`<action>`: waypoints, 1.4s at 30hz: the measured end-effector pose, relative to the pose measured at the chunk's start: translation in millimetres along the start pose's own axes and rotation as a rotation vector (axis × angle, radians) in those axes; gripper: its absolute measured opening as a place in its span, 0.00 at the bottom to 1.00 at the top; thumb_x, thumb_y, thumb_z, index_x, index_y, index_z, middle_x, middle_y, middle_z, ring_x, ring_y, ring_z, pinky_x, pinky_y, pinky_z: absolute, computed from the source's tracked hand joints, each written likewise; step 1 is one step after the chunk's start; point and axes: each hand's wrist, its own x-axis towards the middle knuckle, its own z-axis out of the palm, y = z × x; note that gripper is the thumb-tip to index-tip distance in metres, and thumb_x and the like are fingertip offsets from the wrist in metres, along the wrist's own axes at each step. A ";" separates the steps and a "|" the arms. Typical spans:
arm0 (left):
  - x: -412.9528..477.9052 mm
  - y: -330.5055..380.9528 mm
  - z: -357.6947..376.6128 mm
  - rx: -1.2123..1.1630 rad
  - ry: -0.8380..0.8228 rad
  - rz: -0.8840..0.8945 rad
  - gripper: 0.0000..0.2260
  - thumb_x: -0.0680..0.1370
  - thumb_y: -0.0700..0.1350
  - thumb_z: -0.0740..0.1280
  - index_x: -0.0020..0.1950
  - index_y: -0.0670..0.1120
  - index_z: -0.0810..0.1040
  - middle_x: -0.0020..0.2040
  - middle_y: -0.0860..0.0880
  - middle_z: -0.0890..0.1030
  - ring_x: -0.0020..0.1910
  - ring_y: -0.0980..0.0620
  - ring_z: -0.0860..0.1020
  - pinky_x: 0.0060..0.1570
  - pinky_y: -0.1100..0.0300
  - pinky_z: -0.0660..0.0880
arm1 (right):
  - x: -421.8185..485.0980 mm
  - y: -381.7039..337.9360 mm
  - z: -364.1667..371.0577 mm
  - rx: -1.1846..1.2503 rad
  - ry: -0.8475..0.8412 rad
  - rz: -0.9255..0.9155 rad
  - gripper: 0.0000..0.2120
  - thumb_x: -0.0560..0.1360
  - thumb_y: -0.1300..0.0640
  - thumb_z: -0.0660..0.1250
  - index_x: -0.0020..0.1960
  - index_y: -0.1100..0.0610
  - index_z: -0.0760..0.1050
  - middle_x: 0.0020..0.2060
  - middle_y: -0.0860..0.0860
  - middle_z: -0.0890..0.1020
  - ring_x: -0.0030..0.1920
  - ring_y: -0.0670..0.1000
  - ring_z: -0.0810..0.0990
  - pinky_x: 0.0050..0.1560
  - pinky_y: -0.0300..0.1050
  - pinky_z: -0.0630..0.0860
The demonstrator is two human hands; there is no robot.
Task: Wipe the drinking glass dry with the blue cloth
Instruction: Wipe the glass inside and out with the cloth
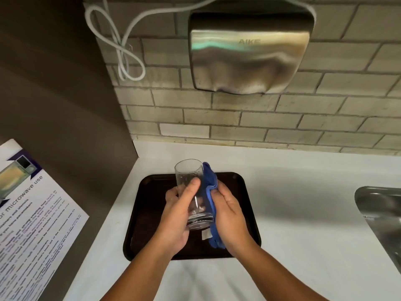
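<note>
A clear drinking glass (189, 173) is held above a dark tray (149, 213), tilted with its open mouth pointing away from me. My left hand (176, 216) grips the glass around its lower body, thumb across the front. A blue cloth (210, 185) lies against the right side of the glass, pressed there by my right hand (231, 216), which holds the cloth in its palm. A white label of the cloth hangs below the glass base.
The tray sits on a white counter (303, 213). A steel sink (382, 213) is at the right edge. A steel hand dryer (249, 51) hangs on the brick wall above. A printed microwave notice (32, 213) is on the brown panel at left.
</note>
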 end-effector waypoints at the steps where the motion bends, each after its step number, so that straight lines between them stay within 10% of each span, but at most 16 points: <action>1: 0.4 -1.4 0.4 -0.006 0.001 -0.002 0.45 0.62 0.60 0.88 0.72 0.47 0.71 0.55 0.43 0.92 0.54 0.40 0.92 0.44 0.49 0.88 | 2.4 -0.5 -1.7 0.021 0.019 0.060 0.18 0.89 0.56 0.59 0.66 0.42 0.85 0.58 0.53 0.91 0.59 0.56 0.90 0.58 0.49 0.87; 9: 13.0 2.9 -6.3 0.033 0.039 0.038 0.22 0.83 0.59 0.71 0.68 0.44 0.86 0.59 0.39 0.91 0.54 0.42 0.92 0.46 0.53 0.87 | -19.8 2.1 -5.4 -0.423 -0.137 -0.319 0.22 0.90 0.55 0.55 0.80 0.39 0.72 0.75 0.38 0.79 0.78 0.46 0.76 0.76 0.46 0.76; 12: 14.3 6.2 -2.4 0.017 0.032 0.035 0.19 0.82 0.57 0.73 0.65 0.45 0.87 0.56 0.40 0.92 0.51 0.44 0.92 0.42 0.55 0.87 | -11.3 2.9 -8.2 -0.345 -0.062 -0.236 0.22 0.91 0.58 0.55 0.78 0.39 0.74 0.69 0.46 0.84 0.71 0.48 0.82 0.75 0.49 0.77; 42: 12.0 20.4 20.2 -0.103 0.034 -0.102 0.21 0.80 0.59 0.75 0.61 0.43 0.88 0.50 0.41 0.92 0.43 0.45 0.92 0.42 0.52 0.87 | -6.4 -9.6 -12.9 -0.128 -0.054 -0.132 0.21 0.91 0.60 0.55 0.72 0.41 0.79 0.65 0.46 0.87 0.68 0.50 0.85 0.72 0.47 0.79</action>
